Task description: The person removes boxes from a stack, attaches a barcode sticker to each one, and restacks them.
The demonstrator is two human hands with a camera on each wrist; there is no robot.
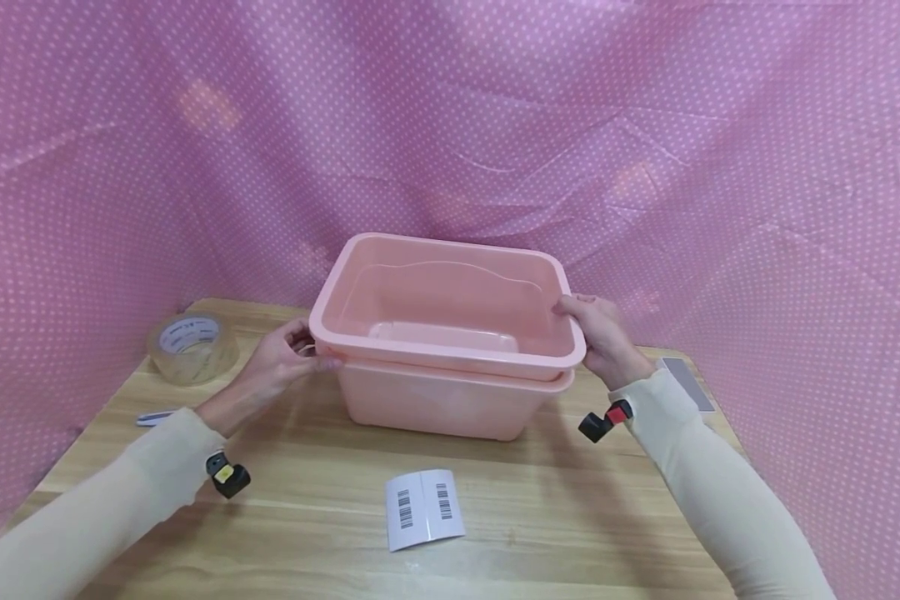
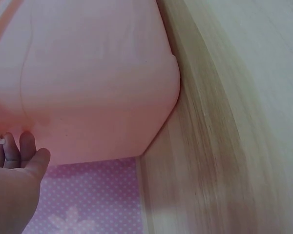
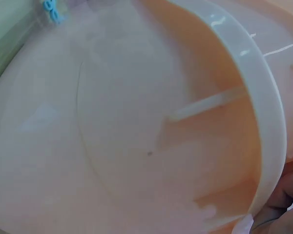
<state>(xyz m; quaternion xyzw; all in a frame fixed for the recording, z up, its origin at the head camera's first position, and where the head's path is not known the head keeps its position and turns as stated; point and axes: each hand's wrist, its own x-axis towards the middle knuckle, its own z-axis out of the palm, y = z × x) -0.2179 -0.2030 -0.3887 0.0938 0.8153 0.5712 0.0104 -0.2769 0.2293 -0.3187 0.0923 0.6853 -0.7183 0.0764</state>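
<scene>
Two pink plastic bins sit one inside the other on the wooden table. The upper bin (image 1: 450,292) rests a little raised and tilted in the lower bin (image 1: 442,404). At the left end my left hand (image 1: 277,362) grips the lower bin's rim, its thumb along the front corner. Beside the bin's outer wall (image 2: 102,87), the curled fingers of that hand (image 2: 12,180) show in the left wrist view. My right hand (image 1: 603,337) holds the upper bin's right rim, thumb over the inner edge. Only part of it (image 3: 283,209) appears in the right wrist view, below the rim.
A large roll of clear tape (image 1: 210,362) lies at the left, with a pale, slim object (image 1: 155,417) near it. In front of the bins lies a folded barcode label sheet (image 1: 424,508). A flat grey piece (image 1: 688,383) is at the right edge. Pink dotted cloth (image 1: 450,125) surrounds the table (image 1: 307,533).
</scene>
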